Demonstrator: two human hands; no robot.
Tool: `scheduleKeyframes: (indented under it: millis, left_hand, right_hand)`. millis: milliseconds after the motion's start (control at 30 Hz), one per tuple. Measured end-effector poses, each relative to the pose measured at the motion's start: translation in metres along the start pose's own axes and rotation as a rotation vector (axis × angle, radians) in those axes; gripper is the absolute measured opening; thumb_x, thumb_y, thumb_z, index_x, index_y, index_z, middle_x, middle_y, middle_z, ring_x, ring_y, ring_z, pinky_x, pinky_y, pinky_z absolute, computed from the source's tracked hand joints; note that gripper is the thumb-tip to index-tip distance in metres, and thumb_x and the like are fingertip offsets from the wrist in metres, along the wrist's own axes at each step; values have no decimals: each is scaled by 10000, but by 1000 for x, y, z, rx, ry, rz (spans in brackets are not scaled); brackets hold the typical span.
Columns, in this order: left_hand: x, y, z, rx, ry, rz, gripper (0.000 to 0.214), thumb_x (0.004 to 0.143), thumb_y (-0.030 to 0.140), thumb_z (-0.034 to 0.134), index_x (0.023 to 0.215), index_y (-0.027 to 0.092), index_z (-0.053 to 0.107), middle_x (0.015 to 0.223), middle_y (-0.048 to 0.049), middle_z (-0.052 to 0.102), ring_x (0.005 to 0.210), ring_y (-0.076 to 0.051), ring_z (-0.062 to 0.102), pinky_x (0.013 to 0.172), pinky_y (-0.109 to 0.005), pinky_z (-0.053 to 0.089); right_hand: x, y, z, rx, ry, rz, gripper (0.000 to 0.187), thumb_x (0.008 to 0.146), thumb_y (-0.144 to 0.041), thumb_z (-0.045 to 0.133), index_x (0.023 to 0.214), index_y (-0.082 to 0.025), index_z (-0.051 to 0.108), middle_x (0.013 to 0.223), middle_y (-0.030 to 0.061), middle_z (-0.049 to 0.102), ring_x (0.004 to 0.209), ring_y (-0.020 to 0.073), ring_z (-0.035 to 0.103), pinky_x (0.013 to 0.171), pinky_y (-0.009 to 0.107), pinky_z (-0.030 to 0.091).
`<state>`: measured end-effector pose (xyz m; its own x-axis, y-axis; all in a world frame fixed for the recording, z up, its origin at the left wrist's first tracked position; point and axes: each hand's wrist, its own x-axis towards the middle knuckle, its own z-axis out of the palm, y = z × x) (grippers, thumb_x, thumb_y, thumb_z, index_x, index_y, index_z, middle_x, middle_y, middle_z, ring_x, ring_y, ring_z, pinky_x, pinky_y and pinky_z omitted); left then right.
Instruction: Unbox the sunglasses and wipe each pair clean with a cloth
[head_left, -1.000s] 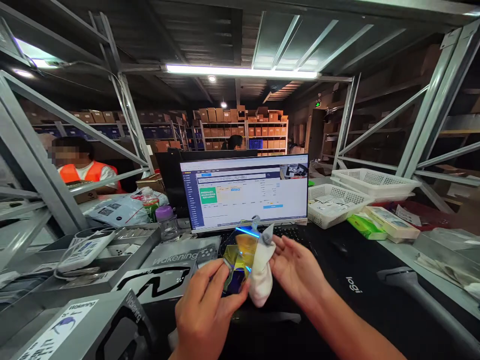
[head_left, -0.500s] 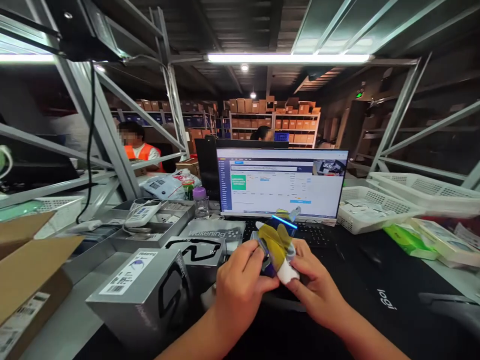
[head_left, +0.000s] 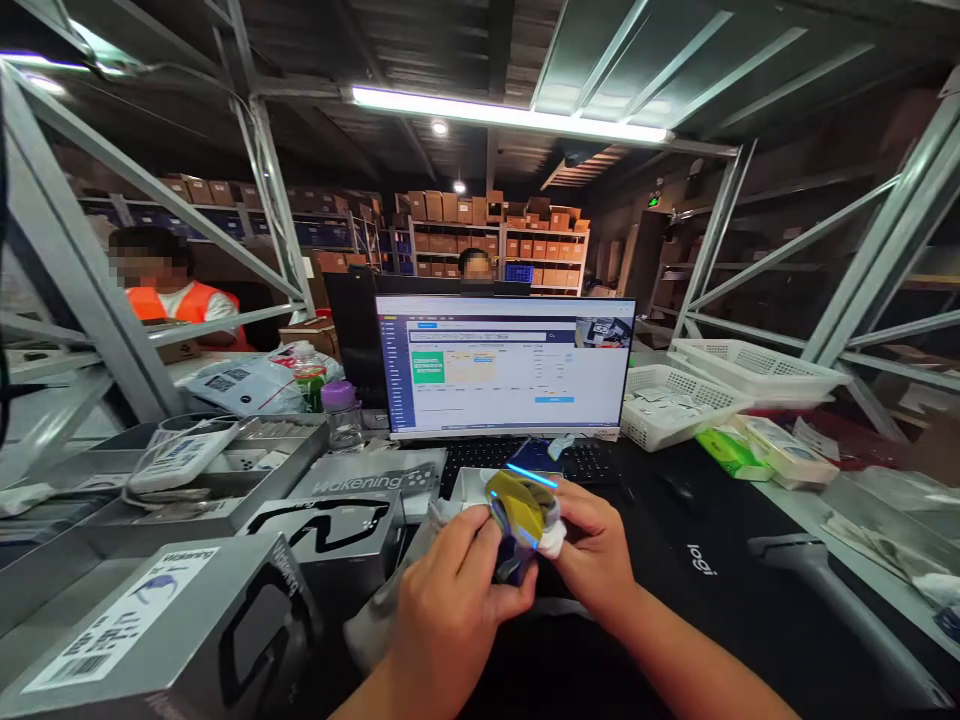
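In front of the monitor, my left hand (head_left: 454, 590) is closed around sunglasses with a shiny yellow mirrored lens (head_left: 517, 505) and a dark bluish part below it. From the other side my right hand (head_left: 596, 545) is closed on a white cloth (head_left: 553, 540), which touches the lens edge. Fingers and cloth hide much of the sunglasses. Grey soft fabric (head_left: 375, 615) lies beside my left wrist. Silver boxes (head_left: 157, 620) printed with a black frame outline stand on the left, one labelled with a picture of glasses.
Behind my hands are a monitor (head_left: 510, 370) and a keyboard (head_left: 592, 462). A handheld scanner (head_left: 825, 580) and a mouse (head_left: 677, 487) lie on the black mat at right, below a white basket (head_left: 652, 430). A purple-capped bottle (head_left: 343, 415) stands left. A person in an orange vest (head_left: 180, 300) sits beyond.
The view has turned right, so the surroundings appear further left. The yellow lens has tilted, and the white cloth has shifted from its lower end to its right side.
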<state>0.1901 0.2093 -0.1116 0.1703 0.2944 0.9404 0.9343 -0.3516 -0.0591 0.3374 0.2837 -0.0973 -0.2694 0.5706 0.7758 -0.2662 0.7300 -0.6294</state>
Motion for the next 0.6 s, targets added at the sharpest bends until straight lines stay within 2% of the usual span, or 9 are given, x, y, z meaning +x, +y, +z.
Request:
scheduleKeyframes:
  millis: [67,167,233,300,400,500,600]
  left_hand:
    - [-1,0,0,-7,-21,-5,165,923,253,629,1000,107,630,963,-99,684,852,-184,708,769,-269,573]
    - [0,1,0,8,-21,14,161,924,255,631,977,104,637,944,-96,683,835,-177,704,758,-259,563]
    - [1,4,0,40,-6,41,169,930,266,627,961,101,640,929,-101,686,821,-179,703,743,-258,561]
    - [1,6,0,72,23,79,177,933,268,624,959,93,641,923,-114,693,825,-190,706,747,-266,566]
    - [2,9,1,83,55,121,174,932,256,621,957,85,639,921,-132,701,835,-202,712,763,-277,576]
    - [2,10,2,87,51,138,167,941,250,602,946,86,637,911,-135,704,830,-208,718,761,-278,581]
    - [1,12,5,69,29,142,172,954,267,580,953,103,633,896,-116,703,823,-199,718,765,-271,583]
  right_hand:
    - [0,-1,-1,-20,6,5,97,803,-249,759,861,-288,827,820,52,778,759,224,701,716,334,548]
    - [-1,-1,-1,48,66,112,57,765,-307,799,799,-268,823,782,52,774,727,222,696,710,338,554]
    - [-1,-1,0,219,114,247,146,701,-360,856,785,-248,814,767,44,769,712,210,689,703,324,557]
    - [0,-1,1,480,148,406,261,624,-406,908,776,-228,793,731,25,755,677,191,682,688,305,564]
    - [3,-1,1,758,181,555,333,574,-381,939,776,-202,745,693,3,726,622,163,669,656,277,576]
    - [7,2,-2,800,181,591,294,630,-308,903,816,-194,706,743,12,722,653,168,682,643,269,590]
    - [12,7,-7,743,194,539,211,701,-288,834,799,-203,667,780,20,716,707,179,694,632,266,595]
